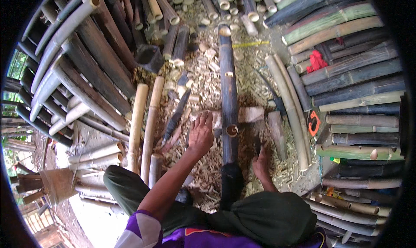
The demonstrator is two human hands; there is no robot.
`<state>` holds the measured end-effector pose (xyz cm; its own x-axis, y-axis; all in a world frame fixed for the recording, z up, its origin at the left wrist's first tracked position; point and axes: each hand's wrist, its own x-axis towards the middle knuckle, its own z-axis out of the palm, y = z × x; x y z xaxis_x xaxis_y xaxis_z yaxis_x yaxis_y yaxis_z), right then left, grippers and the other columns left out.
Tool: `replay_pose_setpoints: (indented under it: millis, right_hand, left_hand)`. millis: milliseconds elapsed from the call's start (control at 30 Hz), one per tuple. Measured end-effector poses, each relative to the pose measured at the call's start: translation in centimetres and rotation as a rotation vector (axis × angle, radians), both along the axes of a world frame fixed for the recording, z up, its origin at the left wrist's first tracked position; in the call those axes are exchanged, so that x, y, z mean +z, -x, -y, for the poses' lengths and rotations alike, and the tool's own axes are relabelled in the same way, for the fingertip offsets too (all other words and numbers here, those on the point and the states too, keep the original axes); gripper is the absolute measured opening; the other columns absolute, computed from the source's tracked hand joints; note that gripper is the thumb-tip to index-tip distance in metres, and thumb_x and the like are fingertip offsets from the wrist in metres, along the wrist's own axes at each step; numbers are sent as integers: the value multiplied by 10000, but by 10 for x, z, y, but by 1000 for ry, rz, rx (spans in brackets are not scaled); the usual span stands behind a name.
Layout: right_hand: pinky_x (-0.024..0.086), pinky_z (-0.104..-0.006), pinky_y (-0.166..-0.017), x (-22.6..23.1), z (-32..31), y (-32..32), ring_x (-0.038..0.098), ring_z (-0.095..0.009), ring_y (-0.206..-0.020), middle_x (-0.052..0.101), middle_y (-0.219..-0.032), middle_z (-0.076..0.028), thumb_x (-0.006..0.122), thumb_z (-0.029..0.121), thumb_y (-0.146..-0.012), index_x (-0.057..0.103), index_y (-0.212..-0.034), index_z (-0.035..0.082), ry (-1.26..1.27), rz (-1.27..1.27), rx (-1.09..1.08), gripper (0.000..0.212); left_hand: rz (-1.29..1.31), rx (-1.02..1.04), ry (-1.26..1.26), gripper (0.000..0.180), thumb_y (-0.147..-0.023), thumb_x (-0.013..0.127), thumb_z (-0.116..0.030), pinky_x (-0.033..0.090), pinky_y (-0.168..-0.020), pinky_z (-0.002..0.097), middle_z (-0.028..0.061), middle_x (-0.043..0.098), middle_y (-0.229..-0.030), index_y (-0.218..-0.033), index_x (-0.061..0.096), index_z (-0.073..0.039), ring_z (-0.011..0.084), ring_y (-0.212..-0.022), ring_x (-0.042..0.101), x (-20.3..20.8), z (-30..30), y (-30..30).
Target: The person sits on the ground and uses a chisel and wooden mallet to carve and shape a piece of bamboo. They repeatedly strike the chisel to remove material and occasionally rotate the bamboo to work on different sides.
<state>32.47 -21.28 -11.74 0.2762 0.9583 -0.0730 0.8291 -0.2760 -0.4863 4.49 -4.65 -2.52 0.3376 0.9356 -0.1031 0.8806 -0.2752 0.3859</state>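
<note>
A dark bamboo pole (229, 92) runs lengthwise between my hands, with several holes cut along its top and its near end by my dark-covered foot (231, 181). It lies across a pale block (251, 114). My left hand (201, 133) is just left of the pole, back upward and fingers stretched forward over the block's left part. Right of the pole, my right hand (261, 159) is closed around a dark narrow tool (257, 142) that points away from me; its exact kind is not clear. The largest hole (232, 130) faces up between the hands.
Wood chips (208, 170) cover the ground. A sheathed-looking dark knife (177, 116) lies at left, beside pale bamboo lengths (138, 122). An orange-handled saw (313, 123), a red cloth (317, 61) and stacked bamboo (355, 98) are at right. A dark container (149, 58) stands far left.
</note>
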Motion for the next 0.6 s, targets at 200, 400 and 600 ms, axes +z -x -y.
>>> replay_pose_setpoints:
  millis: [200,400,600]
  right_hand:
    - [438,-529,-1009,84,-28,55,565,-439,-1204,583,-1266,-295,656,424,-924,539,-1323,2,203,236,-117,593]
    - [535,-487,-927,94,-41,126,675,-415,-1106,698,-1156,-254,755,631,-755,631,-1199,-21,658,98,-2,798]
    - [527,-464,-944,111,-53,133,683,-407,-1065,702,-1139,-244,798,513,-705,647,-1200,-27,619,22,-71,748]
  left_hand:
    - [-197,-142,-73,682,-918,599,-165,305,-1192,491,219,428,-1533,-1519,344,30,342,-1458,380,-63,-28,11]
    - [-145,-231,-164,668,-895,615,-152,326,-1154,497,218,462,-1477,-1490,382,44,354,-1388,436,-82,-31,26]
    - [-51,-187,-63,669,-906,603,-152,296,-1190,511,192,429,-1528,-1515,370,-1,345,-1435,395,-74,-34,26]
